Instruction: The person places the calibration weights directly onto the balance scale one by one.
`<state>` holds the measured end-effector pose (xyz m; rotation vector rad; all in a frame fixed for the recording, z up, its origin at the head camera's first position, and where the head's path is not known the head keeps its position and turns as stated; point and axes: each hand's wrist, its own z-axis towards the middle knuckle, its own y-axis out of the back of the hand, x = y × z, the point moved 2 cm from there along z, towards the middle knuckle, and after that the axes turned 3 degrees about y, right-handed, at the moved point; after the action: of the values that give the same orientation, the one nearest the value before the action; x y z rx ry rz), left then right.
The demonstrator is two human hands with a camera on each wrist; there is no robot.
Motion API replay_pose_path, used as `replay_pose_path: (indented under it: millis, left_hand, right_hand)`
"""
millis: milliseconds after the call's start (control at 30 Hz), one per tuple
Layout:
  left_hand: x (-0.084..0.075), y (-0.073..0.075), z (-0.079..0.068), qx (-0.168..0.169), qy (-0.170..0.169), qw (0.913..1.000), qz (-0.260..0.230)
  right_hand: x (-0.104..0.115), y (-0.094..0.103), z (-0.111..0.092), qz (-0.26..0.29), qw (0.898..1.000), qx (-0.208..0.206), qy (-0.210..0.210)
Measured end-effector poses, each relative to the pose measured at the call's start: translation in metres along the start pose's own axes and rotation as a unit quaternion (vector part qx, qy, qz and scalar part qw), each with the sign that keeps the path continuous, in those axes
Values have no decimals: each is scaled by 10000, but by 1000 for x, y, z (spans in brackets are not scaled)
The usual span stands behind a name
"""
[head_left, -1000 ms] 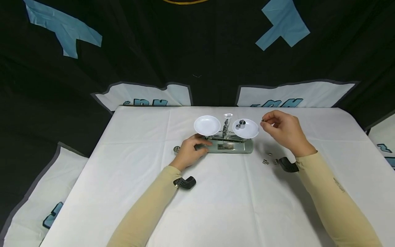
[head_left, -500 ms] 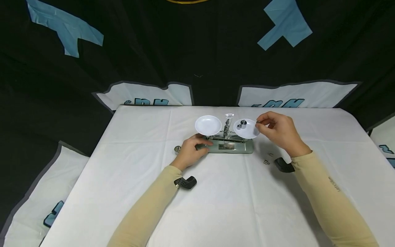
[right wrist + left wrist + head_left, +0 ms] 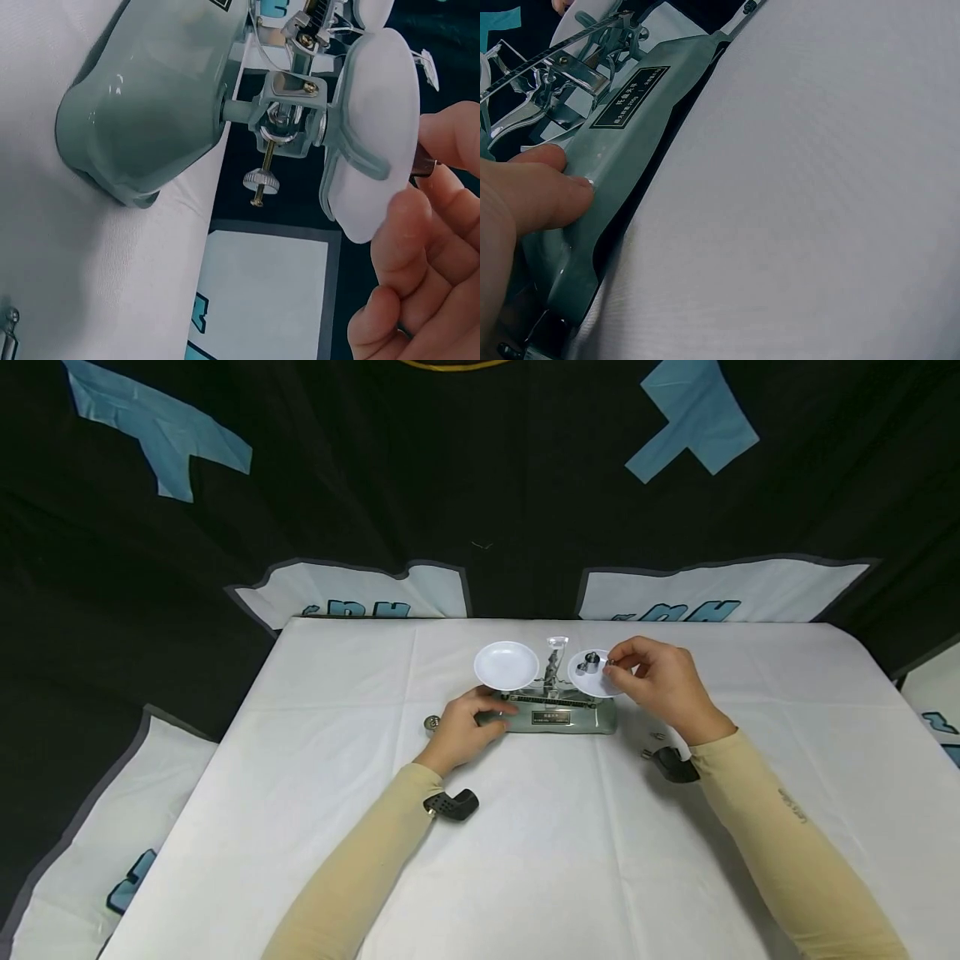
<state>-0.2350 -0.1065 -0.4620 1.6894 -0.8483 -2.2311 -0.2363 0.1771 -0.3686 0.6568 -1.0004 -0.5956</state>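
Observation:
A pale green balance scale (image 3: 577, 720) stands on the white-covered table, carrying two white pans. My left hand (image 3: 463, 727) holds the left end of its base; in the left wrist view, thumb and a finger press against the green body (image 3: 622, 176). Over the right pan (image 3: 592, 688), my right hand (image 3: 663, 683) pinches a small metal weight (image 3: 424, 161), partly hidden by fingertips and the pan rim in the right wrist view. Farther left on that pan sit a larger metal weight (image 3: 592, 662) and a smaller one beside it. The left pan (image 3: 506, 665) holds nothing.
Small metal weights (image 3: 657, 736) lie on the table right of the scale, near the right wrist's black camera mount (image 3: 675, 766). A round metal piece (image 3: 431, 722) lies left of the left hand. A dark curtain (image 3: 517, 527) hangs behind the table.
My right hand has moved left from beside the right pan to over it, carrying the small weight. The left hand has stayed on the base.

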Motion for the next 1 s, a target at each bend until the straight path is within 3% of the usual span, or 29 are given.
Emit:
replay_pose_path:
  millis: [667, 1000]
  left_hand:
    - [-1, 0, 0, 17, 18, 9999, 103]
    - [-1, 0, 0, 13, 54, 9999, 107]
  right_hand:
    - [1, -6, -2, -173, 9990, -319, 277]
    - [2, -10, -3, -230, 9988, -290, 310]
